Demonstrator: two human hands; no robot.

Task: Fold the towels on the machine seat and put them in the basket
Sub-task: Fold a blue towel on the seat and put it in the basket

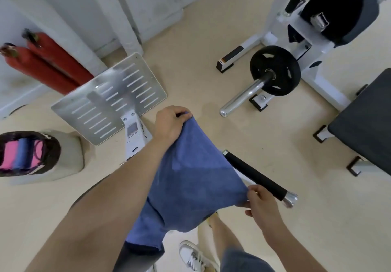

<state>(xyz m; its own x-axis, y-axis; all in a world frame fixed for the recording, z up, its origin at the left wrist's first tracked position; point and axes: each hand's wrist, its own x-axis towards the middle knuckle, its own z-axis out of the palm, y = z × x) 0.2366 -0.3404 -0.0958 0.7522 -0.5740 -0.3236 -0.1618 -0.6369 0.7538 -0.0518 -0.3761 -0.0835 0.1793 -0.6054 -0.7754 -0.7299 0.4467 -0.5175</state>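
Above floor, both hands' grip pinching blue towel (pixel 190 178).

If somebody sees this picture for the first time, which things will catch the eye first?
The blue towel in the centre, stretched between the left hand and the right hand. Next, the two red fire extinguishers by the wall at far left, and the basket with pink and blue towels below them.

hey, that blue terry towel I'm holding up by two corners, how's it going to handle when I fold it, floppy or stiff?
Probably floppy: the blue terry towel sags between the left hand and right hand, its lower part hanging loose. It looks light, since pinched fingertips alone carry it. Its napped surface likely grips rather than slips, so folds should stay put.
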